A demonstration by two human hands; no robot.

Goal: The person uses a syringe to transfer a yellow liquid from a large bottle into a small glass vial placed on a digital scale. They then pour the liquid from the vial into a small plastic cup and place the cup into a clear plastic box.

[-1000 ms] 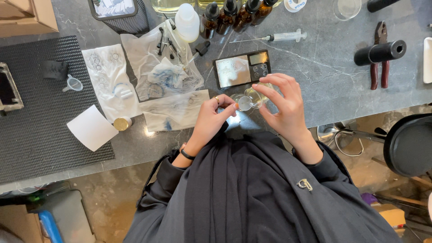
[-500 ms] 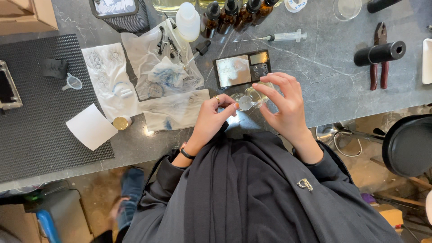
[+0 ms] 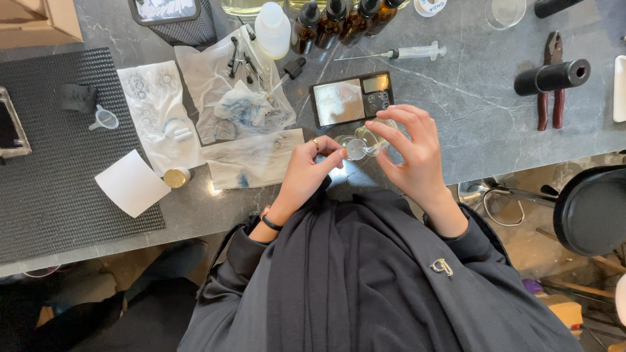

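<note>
Over the near edge of the dark grey marbled stone tabletop the left hand and the right hand meet around a small clear glass vial with a round pale mouth. The right hand's fingers curl around the vial from the right and grasp it, tilted toward the left hand; the left hand's fingers are pinched together at the vial's mouth, and whether they hold something tiny there is too small to tell. Just behind the vial lies a small black pocket scale with a shiny metal plate. Left of it sit crumpled clear plastic bags of small parts, and further left a white square card and a small gold round cap near the edge of a black ribbed rubber mat. Along the far edge stand amber glass dropper bottles, a white plastic bottle and a clear plastic syringe. Toward the right edge lie red-handled pliers under a black cylinder
</note>
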